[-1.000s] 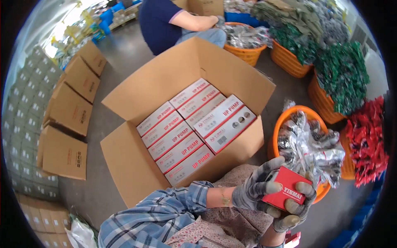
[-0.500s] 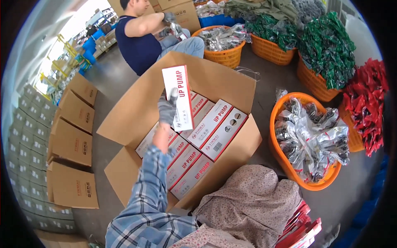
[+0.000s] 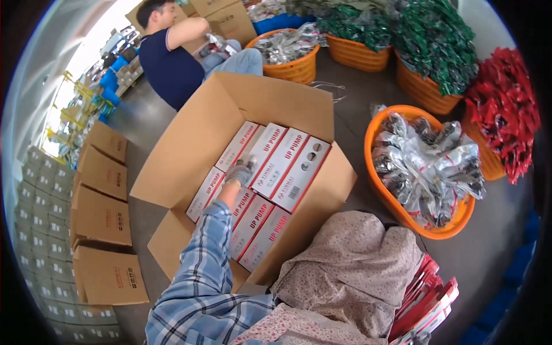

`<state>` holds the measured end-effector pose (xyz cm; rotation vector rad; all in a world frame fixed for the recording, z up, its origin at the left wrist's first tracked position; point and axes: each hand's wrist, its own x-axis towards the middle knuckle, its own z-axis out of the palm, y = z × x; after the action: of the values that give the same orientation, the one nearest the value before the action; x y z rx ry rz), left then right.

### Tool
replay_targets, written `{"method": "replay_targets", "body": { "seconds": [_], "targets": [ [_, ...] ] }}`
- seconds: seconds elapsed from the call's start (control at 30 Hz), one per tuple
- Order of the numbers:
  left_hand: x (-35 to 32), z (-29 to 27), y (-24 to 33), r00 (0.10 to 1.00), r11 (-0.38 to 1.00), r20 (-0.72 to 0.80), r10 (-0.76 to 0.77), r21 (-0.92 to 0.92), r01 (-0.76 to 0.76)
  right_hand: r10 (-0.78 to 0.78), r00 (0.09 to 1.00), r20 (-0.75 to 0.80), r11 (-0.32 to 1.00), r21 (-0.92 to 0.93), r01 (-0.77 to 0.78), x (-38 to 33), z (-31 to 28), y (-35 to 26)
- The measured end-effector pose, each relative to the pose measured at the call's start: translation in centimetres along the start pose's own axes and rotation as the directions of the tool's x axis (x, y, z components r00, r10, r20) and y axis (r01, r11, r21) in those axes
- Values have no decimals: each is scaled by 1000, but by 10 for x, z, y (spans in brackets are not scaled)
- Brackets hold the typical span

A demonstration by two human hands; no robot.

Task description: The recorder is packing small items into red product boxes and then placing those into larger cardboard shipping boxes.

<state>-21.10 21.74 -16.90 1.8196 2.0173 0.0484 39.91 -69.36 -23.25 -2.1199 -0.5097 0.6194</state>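
My left hand (image 3: 239, 172), in a grey glove, reaches into a large open cardboard carton (image 3: 190, 144). Its slightly blurred fingers look stretched out, against the left edge of a white and red pump box (image 3: 268, 152) in the far row. Another white box (image 3: 290, 167) lies alongside that one on the right. Nearer to me, several more such boxes (image 3: 253, 227) fill the carton side by side. At the lower edge, by some red and white boxes (image 3: 422, 310), a scrap of grey may be my right hand (image 3: 422, 338); its fingers are hidden.
Right of the carton stands an orange basket (image 3: 374, 172) of silver-wrapped parts. Beyond are orange baskets with green bags (image 3: 440, 46) and red bags (image 3: 506, 109). A person in navy (image 3: 172, 66) sits behind the carton. Brown cartons (image 3: 109, 276) line the left. Floral cloth (image 3: 351, 253) lies nearest me.
My left hand has lowered the pump box from above the carton into the far row, beside the others. The grey patch at the lower right has shifted left. The view has tilted a little.
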Motion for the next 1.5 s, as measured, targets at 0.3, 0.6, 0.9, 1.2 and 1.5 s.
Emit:
{"method": "replay_targets", "body": {
  "seconds": [0.3, 0.6, 0.9, 1.2, 1.5],
  "targets": [
    [-51, -5, -14, 991, 963, -117, -68, -267, 35, 458, 881, -118, 816, -337, -469, 61, -4, 38],
    [-184, -12, 152, 423, 806, -833, 357, 47, -590, 288, 905, -315, 870, -310, -384, 35, 24, -8],
    [-322, -51, 253, 645, 319, -268, 716, -696, -643, -1, 981, -195, 801, 586, 118, 15, 6, -270],
    [-374, -37, 279, 445, 193, -239, 863, -658, -728, -538, 842, -35, 722, 497, 481, 29, 257, -496],
    [-389, -47, 246, 540, 200, -227, 811, -760, -619, -956, 286, 66, 207, -538, 817, 58, 234, -588]
  ]
}}
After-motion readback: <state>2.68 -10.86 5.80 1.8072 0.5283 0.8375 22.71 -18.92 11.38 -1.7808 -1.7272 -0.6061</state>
